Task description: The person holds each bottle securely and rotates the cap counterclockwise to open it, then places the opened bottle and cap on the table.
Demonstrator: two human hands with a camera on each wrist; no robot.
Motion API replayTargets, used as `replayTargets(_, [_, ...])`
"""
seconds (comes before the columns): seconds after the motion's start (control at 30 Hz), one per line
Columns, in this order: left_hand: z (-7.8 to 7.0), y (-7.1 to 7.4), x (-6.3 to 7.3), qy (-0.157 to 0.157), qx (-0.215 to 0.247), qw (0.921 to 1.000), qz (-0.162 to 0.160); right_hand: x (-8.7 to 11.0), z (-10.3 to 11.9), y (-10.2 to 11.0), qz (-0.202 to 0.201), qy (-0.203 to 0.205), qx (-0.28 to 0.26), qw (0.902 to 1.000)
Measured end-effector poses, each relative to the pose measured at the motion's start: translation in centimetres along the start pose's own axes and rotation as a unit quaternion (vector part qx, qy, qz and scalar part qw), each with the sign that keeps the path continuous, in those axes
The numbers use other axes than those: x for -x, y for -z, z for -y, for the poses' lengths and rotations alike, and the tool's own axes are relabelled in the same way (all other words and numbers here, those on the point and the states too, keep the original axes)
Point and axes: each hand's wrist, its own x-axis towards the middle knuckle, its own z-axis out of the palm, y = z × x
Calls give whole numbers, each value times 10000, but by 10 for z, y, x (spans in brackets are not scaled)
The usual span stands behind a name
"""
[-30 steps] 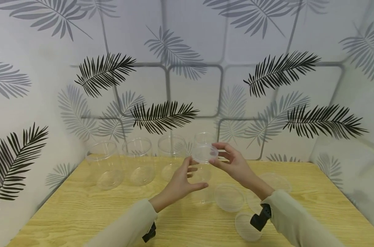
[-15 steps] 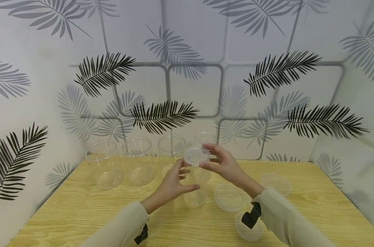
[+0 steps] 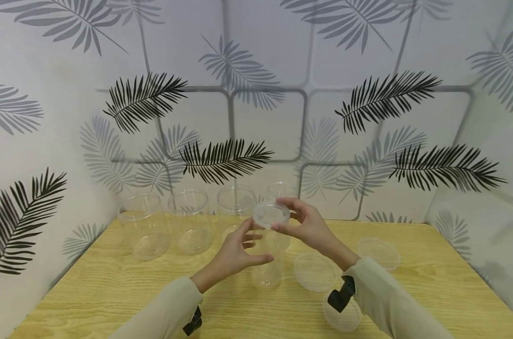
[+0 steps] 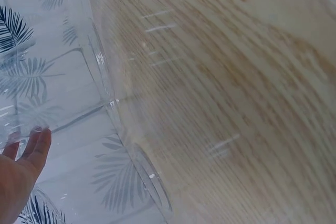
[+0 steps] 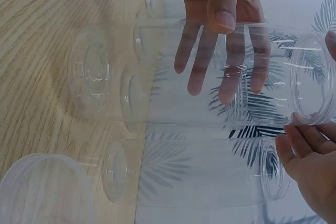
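A tall clear plastic jar (image 3: 267, 276) stands upright on the table in front of me, its body almost invisible in the head view. My left hand (image 3: 239, 252) holds it around the upper body; in the right wrist view the fingers of this hand (image 5: 226, 3) show through the wall, with the thumb on the near side. At the jar's mouth is a round translucent lid (image 3: 271, 214), nearly level. My right hand (image 3: 309, 230) pinches the lid's edge between thumb and fingers. The left wrist view catches the left hand (image 4: 21, 182) at its lower left.
Several clear open jars stand in a row along the back, among them a left one (image 3: 142, 228) and a slimmer one (image 3: 281, 189) behind the lid. Loose lids (image 3: 316, 273) lie on the wooden table (image 3: 112, 292) at the right, some under my right forearm. A patterned wall stands behind.
Both hands, with the jar and lid, have shifted a little to the left and then held nearly still over the last half second. The grips look the same.
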Motion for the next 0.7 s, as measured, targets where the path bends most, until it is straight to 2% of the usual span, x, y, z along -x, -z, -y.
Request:
replayTargets(0.27, [4, 5, -1, -38, 154, 9997, 171, -1, -5, -1, 80, 270, -45, 9996])
replayTargets(0.53, [4, 11, -4, -106, 165, 9993, 310, -2, -5, 1, 235, 321, -156, 9991])
replayTargets(0.7, [7, 14, -6, -12, 134, 9991, 414, -3, -5, 1, 293, 311, -246, 9988])
